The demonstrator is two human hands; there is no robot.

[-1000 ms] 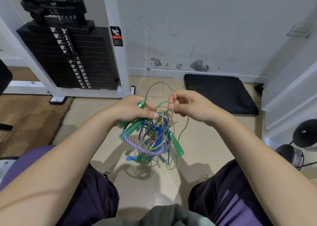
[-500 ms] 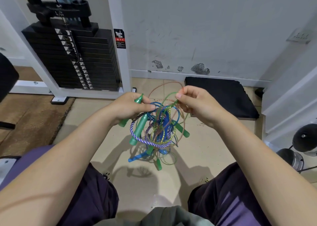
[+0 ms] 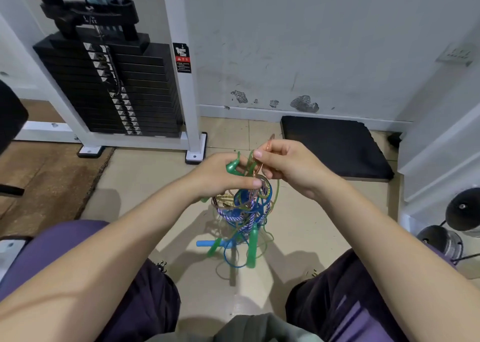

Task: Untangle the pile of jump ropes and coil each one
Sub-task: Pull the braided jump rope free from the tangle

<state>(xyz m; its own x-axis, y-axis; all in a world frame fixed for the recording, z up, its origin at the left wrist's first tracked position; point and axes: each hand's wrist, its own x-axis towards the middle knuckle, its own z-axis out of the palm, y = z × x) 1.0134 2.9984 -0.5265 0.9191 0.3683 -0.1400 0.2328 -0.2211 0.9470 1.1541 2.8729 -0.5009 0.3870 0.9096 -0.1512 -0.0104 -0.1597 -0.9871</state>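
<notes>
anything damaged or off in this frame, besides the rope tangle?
Yes: the wall paint has flaked off in grey patches just above the baseboard, with scuff marks higher up. The jump ropes hang knotted from both hands, none coiled yet.

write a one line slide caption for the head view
Left hand grips a tangle of jump ropes while the right hand pinches cords at its top.
</notes>
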